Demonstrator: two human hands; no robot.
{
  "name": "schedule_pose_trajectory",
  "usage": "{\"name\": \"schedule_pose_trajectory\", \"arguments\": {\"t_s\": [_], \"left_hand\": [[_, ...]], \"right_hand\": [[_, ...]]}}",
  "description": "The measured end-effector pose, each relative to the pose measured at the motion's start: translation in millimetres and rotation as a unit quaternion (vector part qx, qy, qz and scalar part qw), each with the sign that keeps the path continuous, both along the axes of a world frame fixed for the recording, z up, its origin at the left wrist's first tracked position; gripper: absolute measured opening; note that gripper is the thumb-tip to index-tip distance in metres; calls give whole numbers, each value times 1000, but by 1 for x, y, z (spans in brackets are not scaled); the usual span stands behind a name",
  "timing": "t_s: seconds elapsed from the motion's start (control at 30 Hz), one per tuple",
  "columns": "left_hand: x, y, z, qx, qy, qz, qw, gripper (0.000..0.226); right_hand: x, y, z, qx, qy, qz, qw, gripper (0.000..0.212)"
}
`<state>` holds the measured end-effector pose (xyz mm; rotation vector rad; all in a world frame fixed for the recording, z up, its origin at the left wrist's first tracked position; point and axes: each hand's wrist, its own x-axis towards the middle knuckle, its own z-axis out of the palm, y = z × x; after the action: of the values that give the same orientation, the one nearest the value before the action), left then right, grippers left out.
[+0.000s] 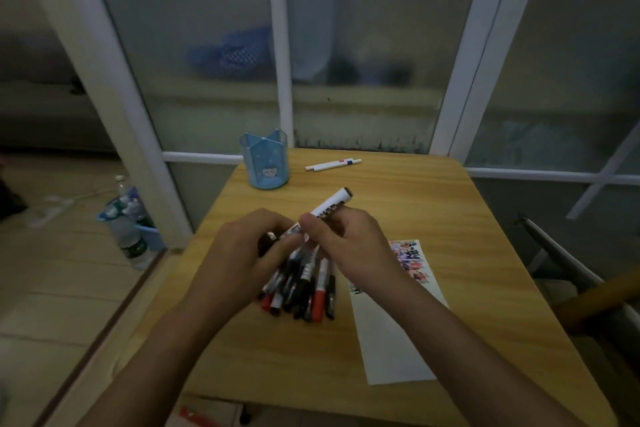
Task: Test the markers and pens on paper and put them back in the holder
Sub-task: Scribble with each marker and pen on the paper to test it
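- R hand [349,239] fingers curled round a white-barrelled marker w/ dark printed band [330,206], held above mid-desk, tip end pointing to the far right corner.
- L hand [242,253] pinches what looks like the black cap end [268,239] of that marker; I read this as uncapping, not certain.
- Loose bundle of red, black and white pens/markers [301,284] lies on the small light-wood desk [450,218] just under both hands, nr the middle.
- White paper strip w/ coloured scribbles at its far end [391,322] sits toward the near right edge.
- Translucent blue plastic holder [265,165] at far left corner; looks empty.
- Two thin white pens [332,164] by the far edge.
- Risks, my call: cap pops free and rolls off the desk; wrists nudge the bundle toward the near edge; a stroke runs off the narrow strip onto wood; dim light makes faint ink hard to judge.
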<state>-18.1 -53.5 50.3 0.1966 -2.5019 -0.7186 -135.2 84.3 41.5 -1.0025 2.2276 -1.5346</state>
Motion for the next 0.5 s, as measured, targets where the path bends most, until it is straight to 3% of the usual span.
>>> {"name": "schedule_pose_trajectory", "arguments": {"t_s": [0.23, 0.5], "left_hand": [[65, -91, -15, 26, 27, 210, 977, 9], [112, -181, -62, 51, -31, 358, 932, 13]], "right_hand": [[28, -48, -7, 56, 139, 14, 989, 15], [54, -93, -22, 67, 159, 42, 984, 14]]}}
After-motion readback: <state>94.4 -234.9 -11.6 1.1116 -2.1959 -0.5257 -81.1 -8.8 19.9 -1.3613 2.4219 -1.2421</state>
